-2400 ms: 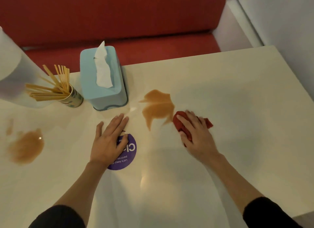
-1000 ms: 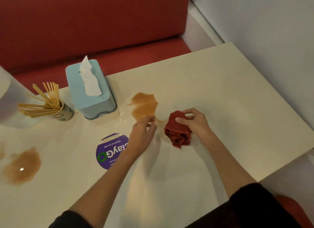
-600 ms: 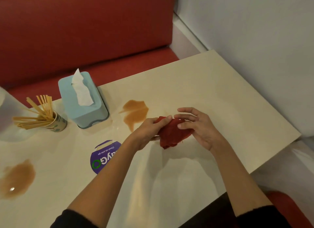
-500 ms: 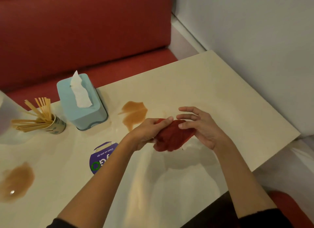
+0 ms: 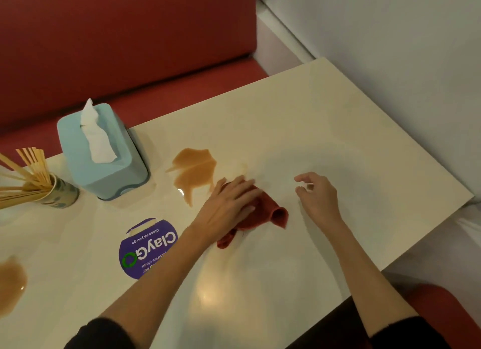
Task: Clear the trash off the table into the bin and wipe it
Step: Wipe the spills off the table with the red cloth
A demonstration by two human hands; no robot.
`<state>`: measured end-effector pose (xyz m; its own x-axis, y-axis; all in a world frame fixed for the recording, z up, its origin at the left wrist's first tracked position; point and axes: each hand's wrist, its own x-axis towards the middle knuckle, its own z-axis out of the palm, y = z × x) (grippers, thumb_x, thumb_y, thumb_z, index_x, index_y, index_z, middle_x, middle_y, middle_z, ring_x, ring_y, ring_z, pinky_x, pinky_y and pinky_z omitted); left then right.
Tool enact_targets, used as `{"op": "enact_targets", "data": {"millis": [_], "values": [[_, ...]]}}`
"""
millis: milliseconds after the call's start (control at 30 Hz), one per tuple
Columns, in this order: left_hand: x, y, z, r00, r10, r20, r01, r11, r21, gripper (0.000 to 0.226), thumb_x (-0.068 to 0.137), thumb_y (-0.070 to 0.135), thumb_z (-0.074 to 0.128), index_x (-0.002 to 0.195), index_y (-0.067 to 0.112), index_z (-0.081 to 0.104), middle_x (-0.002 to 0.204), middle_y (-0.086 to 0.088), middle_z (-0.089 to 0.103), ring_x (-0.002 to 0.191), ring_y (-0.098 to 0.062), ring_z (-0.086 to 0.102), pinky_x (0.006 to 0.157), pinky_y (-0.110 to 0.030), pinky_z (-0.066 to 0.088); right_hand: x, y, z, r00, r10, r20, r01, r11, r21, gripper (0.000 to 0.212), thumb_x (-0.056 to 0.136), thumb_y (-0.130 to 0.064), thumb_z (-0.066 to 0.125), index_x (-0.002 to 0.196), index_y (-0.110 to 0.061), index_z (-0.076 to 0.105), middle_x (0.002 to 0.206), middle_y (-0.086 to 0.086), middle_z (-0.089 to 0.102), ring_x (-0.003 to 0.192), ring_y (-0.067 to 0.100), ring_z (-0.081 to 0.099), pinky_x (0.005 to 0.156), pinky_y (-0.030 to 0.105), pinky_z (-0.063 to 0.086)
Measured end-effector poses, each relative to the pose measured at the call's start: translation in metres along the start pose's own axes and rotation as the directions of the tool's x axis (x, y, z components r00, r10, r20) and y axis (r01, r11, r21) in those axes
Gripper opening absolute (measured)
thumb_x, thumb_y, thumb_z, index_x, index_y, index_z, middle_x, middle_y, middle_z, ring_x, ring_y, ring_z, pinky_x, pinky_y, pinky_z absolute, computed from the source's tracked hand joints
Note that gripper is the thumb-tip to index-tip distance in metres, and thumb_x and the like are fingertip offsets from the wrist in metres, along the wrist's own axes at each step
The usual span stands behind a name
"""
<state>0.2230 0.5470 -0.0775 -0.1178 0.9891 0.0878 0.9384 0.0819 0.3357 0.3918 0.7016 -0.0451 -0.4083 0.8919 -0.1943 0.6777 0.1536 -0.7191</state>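
- left hand (image 5: pixel 229 205) lay flat on the red cloth (image 5: pixel 268 210), fingers straight, grip spread and pressing rather than curled round it
- right hand (image 5: pixel 316 195) hovered just right of the cloth, grip loosely apart, nothing seen in it
- cloth sat on the surface (image 5: pixel 325 129), touching the near-right edge of the brown spill (image 5: pixel 195 172); it was bunched, with one corner curled up
- risk: with so little cloth flat, a push would likely smear the liquid rather than lift it
- risk: a stroke away and left could drive the liquid to the base of the tissue box (image 5: pixel 104 153), which was just beside the spill, and wet it
- risk: a wide sweep could tip the cup of wooden sticks (image 5: pixel 52 189), which looked top-heavy with the sticks fanned out
- risk: the second spill (image 5: pixel 10 283) at the far left edge of view was easy to miss; a small cloth may have been soaked by then
- risk: the one flat hand could slide on the wet gloss, since the right was not bracing
- surface: cream, glossy, lamp glare near the person; round purple sticker (image 5: pixel 147 248) read "ClayGo, Clean as you go"
- no loose trash or bin in view
- room: red padded bench (image 5: pixel 156 36) behind the surface, pale wall (image 5: pixel 390 36) on the right, corner booth
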Motion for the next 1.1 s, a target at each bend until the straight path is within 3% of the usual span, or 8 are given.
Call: {"op": "enact_targets", "data": {"millis": [133, 267, 367, 433, 567, 700, 833, 1100], "values": [[-0.003, -0.015, 0.031, 0.92, 0.37, 0.127, -0.377, 0.925, 0.038, 0.047, 0.104, 0.042, 0.027, 0.142, 0.024, 0.048, 0.149, 0.005, 0.045, 0.147, -0.02, 0.021, 0.118, -0.043, 0.012, 0.018, 0.033, 0.005, 0.969, -0.226, -0.101, 0.197, 0.951, -0.237, 0.03, 0.089, -0.012, 0.056, 0.118, -0.021, 0.062, 0.125, 0.006, 0.054, 0.109, 0.025, 0.055, 0.095, 0.038, 0.04], [0.012, 0.003, 0.05, 0.896, 0.41, 0.171, -0.426, 0.902, 0.069, 0.046, 0.104, 0.043, 0.028, 0.149, 0.035, 0.035, 0.155, 0.013, 0.032, 0.149, -0.016, 0.012, 0.12, -0.044, 0.007, 0.032, 0.055, 0.02, 0.956, -0.294, 0.016, 0.26, 0.818, -0.513, 0.047, 0.097, -0.04, 0.032, 0.143, -0.03, 0.038, 0.148, 0.009, 0.038, 0.14, 0.029, 0.03, 0.111, 0.055, 0.016], [0.042, -0.015, 0.047, 0.951, 0.263, 0.162, -0.283, 0.953, 0.111, 0.046, 0.102, 0.049, 0.028, 0.147, 0.042, 0.034, 0.155, 0.015, 0.032, 0.148, -0.017, 0.017, 0.118, -0.048, 0.013, 0.036, 0.067, 0.031, 0.967, -0.251, 0.051, 0.222, 0.723, -0.654, 0.051, 0.099, -0.046, 0.02, 0.149, -0.037, 0.027, 0.155, 0.01, 0.029, 0.144, 0.031, 0.023, 0.108, 0.062, 0.019], [0.053, -0.031, 0.042, 0.997, 0.003, 0.073, -0.016, 0.985, 0.174, 0.048, 0.1, 0.051, 0.026, 0.146, 0.043, 0.036, 0.153, 0.012, 0.037, 0.146, -0.018, 0.023, 0.115, -0.05, 0.017, 0.039, 0.069, 0.033, 0.966, -0.252, 0.049, 0.22, 0.711, -0.668, 0.05, 0.1, -0.046, 0.021, 0.148, -0.039, 0.029, 0.155, 0.009, 0.03, 0.144, 0.031, 0.025, 0.107, 0.062, 0.021], [0.023, -0.011, 0.047, 0.873, -0.452, -0.181, 0.48, 0.862, 0.164, 0.051, 0.1, 0.045, 0.026, 0.148, 0.034, 0.036, 0.154, 0.004, 0.036, 0.148, -0.022, 0.019, 0.117, -0.05, 0.007, 0.04, 0.069, 0.036, 0.965, -0.262, 0.024, 0.213, 0.722, -0.658, 0.05, 0.099, -0.046, 0.02, 0.148, -0.041, 0.029, 0.156, 0.007, 0.029, 0.145, 0.029, 0.024, 0.109, 0.061, 0.019], [-0.012, 0.06, 0.065, 0.945, -0.305, -0.123, 0.323, 0.93, 0.175, 0.052, 0.1, 0.042, 0.031, 0.149, 0.027, 0.036, 0.154, 0.003, 0.038, 0.147, -0.024, 0.022, 0.116, -0.056, 0.013, 0.041, 0.068, 0.036, 0.964, -0.263, 0.026, 0.214, 0.721, -0.659, 0.05, 0.098, -0.046, 0.023, 0.147, -0.039, 0.031, 0.155, 0.009, 0.031, 0.144, 0.03, 0.025, 0.108, 0.062, 0.019], [0.051, 0.043, 0.069, 0.983, -0.156, -0.098, 0.172, 0.968, 0.184, 0.049, 0.099, 0.045, 0.035, 0.145, 0.031, 0.044, 0.151, 0.005, 0.042, 0.143, -0.022, 0.032, 0.114, -0.052, 0.018, 0.042, 0.069, 0.036, 0.963, -0.268, 0.015, 0.21, 0.717, -0.665, 0.051, 0.097, -0.045, 0.023, 0.146, -0.039, 0.033, 0.155, 0.009, 0.032, 0.144, 0.031, 0.026, 0.108, 0.062, 0.02], [0.046, -0.035, 0.043, 0.768, -0.6, -0.225, 0.637, 0.751, 0.171, 0.055, 0.101, 0.042, 0.024, 0.152, 0.025, 0.029, 0.157, -0.001, 0.031, 0.149, -0.023, 0.015, 0.118, -0.052, 0.001, 0.042, 0.071, 0.039, 0.956, -0.293, -0.01, 0.216, 0.73, -0.648, 0.051, 0.098, -0.046, 0.023, 0.147, -0.04, 0.032, 0.156, 0.007, 0.031, 0.145, 0.029, 0.024, 0.109, 0.06, 0.019]]}}
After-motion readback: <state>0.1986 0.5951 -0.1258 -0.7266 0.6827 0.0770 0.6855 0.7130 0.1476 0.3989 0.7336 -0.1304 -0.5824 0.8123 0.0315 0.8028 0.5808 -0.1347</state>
